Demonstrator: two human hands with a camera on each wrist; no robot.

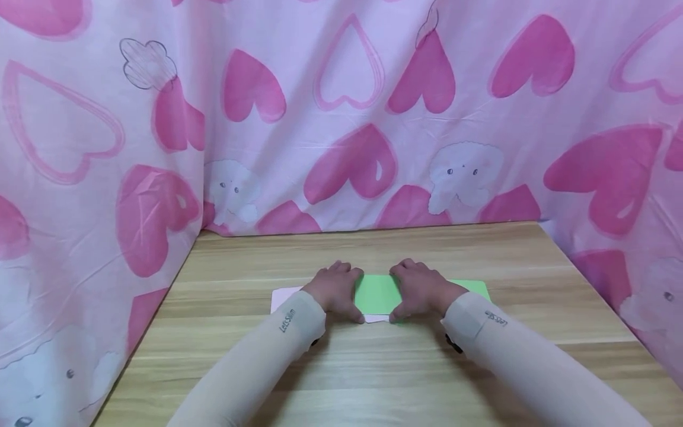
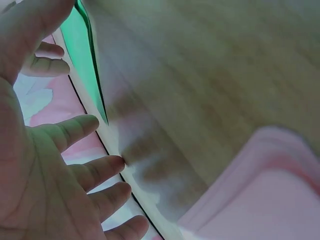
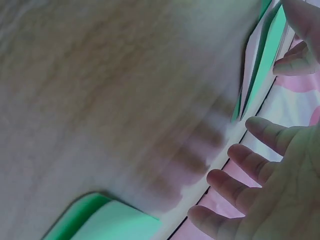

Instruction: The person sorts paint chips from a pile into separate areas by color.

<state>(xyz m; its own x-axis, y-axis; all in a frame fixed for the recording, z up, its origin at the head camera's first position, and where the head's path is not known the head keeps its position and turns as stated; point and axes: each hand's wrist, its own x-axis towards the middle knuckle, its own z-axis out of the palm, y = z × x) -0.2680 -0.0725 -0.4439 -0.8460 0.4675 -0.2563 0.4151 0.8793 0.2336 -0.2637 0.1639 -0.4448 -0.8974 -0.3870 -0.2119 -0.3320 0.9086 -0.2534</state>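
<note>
I am watching two hands working apart: the left hand (image 1: 333, 290) and the right hand (image 1: 424, 290) are gripping opposite ends of a green card (image 1: 377, 295), thumbs at its near corners. A pale pink card (image 1: 376, 318) is peeking out beneath. They are sitting midway between the wooden table's (image 1: 363, 379) side edges. Pink cards (image 1: 283, 295) are lying leftward, green cards (image 1: 475, 287) rightward.

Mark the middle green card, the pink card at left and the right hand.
Middle green card (image 1: 377, 295): head view, middle of its top face.
Pink card (image 1: 281, 296): head view, visible part near its left end.
Right hand (image 1: 424, 289): head view, back of the hand.
</note>
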